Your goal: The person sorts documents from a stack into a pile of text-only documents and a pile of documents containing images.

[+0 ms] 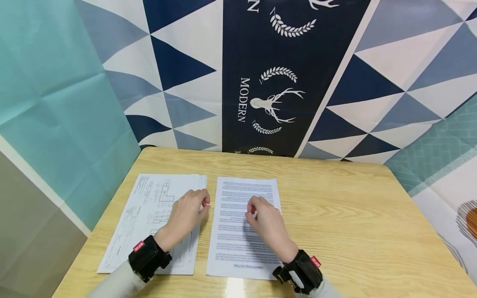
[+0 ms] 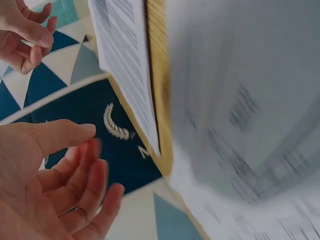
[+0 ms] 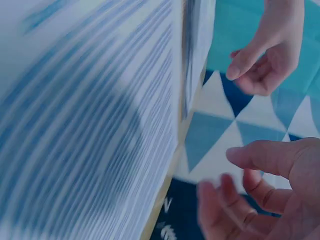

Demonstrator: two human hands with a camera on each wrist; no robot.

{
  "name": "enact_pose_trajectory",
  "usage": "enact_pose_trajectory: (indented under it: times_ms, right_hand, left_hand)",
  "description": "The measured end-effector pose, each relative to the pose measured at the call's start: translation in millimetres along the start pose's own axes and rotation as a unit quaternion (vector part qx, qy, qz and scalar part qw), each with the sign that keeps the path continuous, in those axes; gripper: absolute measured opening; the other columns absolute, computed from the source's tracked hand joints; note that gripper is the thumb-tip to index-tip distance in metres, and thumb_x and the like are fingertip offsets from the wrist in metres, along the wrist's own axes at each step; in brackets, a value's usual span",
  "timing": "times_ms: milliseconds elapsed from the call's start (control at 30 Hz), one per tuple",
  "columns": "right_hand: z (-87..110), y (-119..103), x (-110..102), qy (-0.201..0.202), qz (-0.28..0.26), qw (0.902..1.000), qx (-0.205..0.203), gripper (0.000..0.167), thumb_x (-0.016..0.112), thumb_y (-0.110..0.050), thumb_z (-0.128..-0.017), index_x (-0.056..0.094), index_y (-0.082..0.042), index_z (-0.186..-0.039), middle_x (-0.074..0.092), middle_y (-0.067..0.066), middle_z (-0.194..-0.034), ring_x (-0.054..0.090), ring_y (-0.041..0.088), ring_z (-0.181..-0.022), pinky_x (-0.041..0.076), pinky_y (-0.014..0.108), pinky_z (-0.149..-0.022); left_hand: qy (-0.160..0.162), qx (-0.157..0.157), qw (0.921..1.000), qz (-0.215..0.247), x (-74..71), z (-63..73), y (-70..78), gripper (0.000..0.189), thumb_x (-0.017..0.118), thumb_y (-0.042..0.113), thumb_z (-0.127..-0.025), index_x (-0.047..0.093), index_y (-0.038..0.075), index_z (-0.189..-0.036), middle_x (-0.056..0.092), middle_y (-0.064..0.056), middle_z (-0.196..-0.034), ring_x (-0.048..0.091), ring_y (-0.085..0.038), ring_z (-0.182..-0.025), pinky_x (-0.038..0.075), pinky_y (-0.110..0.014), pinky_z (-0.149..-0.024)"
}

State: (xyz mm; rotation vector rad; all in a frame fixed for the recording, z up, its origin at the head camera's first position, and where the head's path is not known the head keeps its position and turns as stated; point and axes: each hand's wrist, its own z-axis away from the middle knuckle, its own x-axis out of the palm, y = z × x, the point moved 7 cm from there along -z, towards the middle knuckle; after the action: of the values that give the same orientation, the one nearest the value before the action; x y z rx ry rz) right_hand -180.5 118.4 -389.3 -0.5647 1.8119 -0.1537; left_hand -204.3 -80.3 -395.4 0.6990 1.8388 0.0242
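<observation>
On the left lies a stack of white sheets with line drawings [image 1: 124, 231]; its right edge shows slightly offset layers. Beside it, across a narrow strip of wood, is a stack of printed text pages [image 1: 231, 231], its bold heading towards me. My left hand [image 1: 186, 211] hovers above the upper right part of the drawings, fingers loosely bent. Over the text pages my right hand [image 1: 266, 219] hangs and casts a shadow on them. Both wrist views show relaxed fingers of the left hand [image 2: 60, 180] and right hand [image 3: 265, 195], holding nothing.
The light wooden table [image 1: 354, 223] extends right of the pages. Behind it hangs a patterned cloth [image 1: 190, 62] with triangles and a dark deer-head panel. A teal cloth [image 1: 63, 103] borders the left side. Each wrist wears a black camera band [image 1: 147, 258].
</observation>
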Motion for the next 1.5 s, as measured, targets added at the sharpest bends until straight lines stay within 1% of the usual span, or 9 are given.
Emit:
enact_pose_trajectory:
  times_ms: [133,267,433,600,733,967,1167,1267,1500]
  right_hand:
    - [-12.2,-22.0,17.5,-0.041,0.020,0.9990,0.001,0.026,0.080,-0.021,-0.088,0.069,-0.010,-0.108,0.064,0.012,-0.117,0.063,0.030,-0.103,0.055,0.038,-0.072]
    - [-23.0,-40.9,43.6,-0.113,0.051,0.9922,-0.003,0.050,0.075,-0.032,-0.093,0.062,-0.005,-0.133,0.052,0.021,-0.142,0.049,0.041,-0.131,0.049,0.053,-0.098]
    - [-28.7,-66.8,76.6,-0.182,0.065,0.9809,-0.015,0.058,0.072,-0.038,-0.094,0.060,-0.003,-0.138,0.051,0.021,-0.145,0.046,0.039,-0.135,0.044,0.052,-0.106]
    - [-27.6,-90.4,94.8,-0.206,0.085,0.9738,-0.043,0.051,0.071,-0.041,-0.094,0.067,-0.004,-0.130,0.063,0.015,-0.118,0.056,0.028,-0.105,0.052,0.038,-0.080]
    - [-27.2,-101.2,103.7,-0.221,0.089,0.9699,-0.049,0.045,0.071,-0.041,-0.095,0.072,-0.002,-0.117,0.064,0.013,-0.103,0.055,0.024,-0.090,0.049,0.034,-0.064]
    - [-22.2,-108.9,111.8,-0.232,0.080,0.9684,-0.047,0.048,0.072,-0.043,-0.093,0.072,0.000,-0.114,0.064,0.011,-0.099,0.057,0.023,-0.089,0.050,0.034,-0.064]
    - [-20.5,-109.4,111.9,-0.227,0.074,0.9696,-0.056,0.045,0.072,-0.041,-0.093,0.071,-0.001,-0.113,0.064,0.011,-0.095,0.056,0.022,-0.083,0.047,0.031,-0.061]
    - [-20.4,-107.3,112.4,-0.230,0.073,0.9691,-0.051,0.049,0.072,-0.041,-0.094,0.070,0.001,-0.118,0.065,0.012,-0.099,0.057,0.022,-0.086,0.049,0.032,-0.063]
    - [-18.7,-102.6,112.6,-0.235,0.076,0.9679,-0.046,0.053,0.071,-0.042,-0.095,0.067,0.002,-0.125,0.066,0.014,-0.108,0.059,0.024,-0.091,0.052,0.034,-0.068]
  left_hand:
    - [-0.011,-0.014,0.9997,-0.017,-13.6,7.0,-25.0,0.029,0.080,0.019,-0.089,0.070,0.005,-0.113,0.070,-0.014,-0.109,0.063,-0.033,-0.104,0.055,-0.043,-0.079]
    - [-0.049,-0.056,0.9957,-0.055,-28.5,20.6,-63.8,0.061,0.072,0.038,-0.093,0.059,-0.005,-0.134,0.054,-0.031,-0.138,0.046,-0.050,-0.131,0.039,-0.063,-0.105]
    - [-0.100,-0.153,0.9786,-0.096,-40.2,48.5,-124.8,0.087,0.072,0.049,-0.090,0.044,-0.017,-0.140,0.041,-0.045,-0.141,0.040,-0.063,-0.128,0.040,-0.071,-0.097]
    - [-0.138,-0.235,0.9590,-0.078,-44.9,76.5,-161.8,0.106,0.077,0.054,-0.084,0.032,-0.023,-0.141,0.040,-0.050,-0.125,0.046,-0.062,-0.111,0.045,-0.063,-0.082]
    - [-0.157,-0.259,0.9514,-0.057,-49.2,82.9,-173.2,0.109,0.082,0.054,-0.079,0.034,-0.022,-0.140,0.043,-0.045,-0.115,0.052,-0.051,-0.097,0.047,-0.054,-0.072]
    - [-0.162,-0.285,0.9447,-0.011,-55.9,84.3,-181.3,0.099,0.086,0.043,-0.079,0.037,-0.019,-0.139,0.061,-0.035,-0.106,0.063,-0.034,-0.077,0.048,-0.041,-0.059]
    - [-0.109,-0.270,0.9564,-0.012,-67.0,87.4,-179.4,0.048,0.084,0.022,-0.084,0.059,-0.007,-0.113,0.064,-0.012,-0.082,0.056,-0.020,-0.060,0.040,-0.034,-0.054]
    - [-0.092,-0.261,0.9607,-0.019,-70.6,85.9,-177.9,0.040,0.084,0.022,-0.084,0.063,-0.003,-0.107,0.063,-0.008,-0.077,0.053,-0.018,-0.058,0.038,-0.033,-0.052]
    - [-0.084,-0.233,0.9688,-0.013,-82.0,85.1,-175.3,0.043,0.078,0.016,-0.089,0.060,-0.010,-0.119,0.069,-0.023,-0.088,0.064,-0.032,-0.069,0.047,-0.042,-0.057]
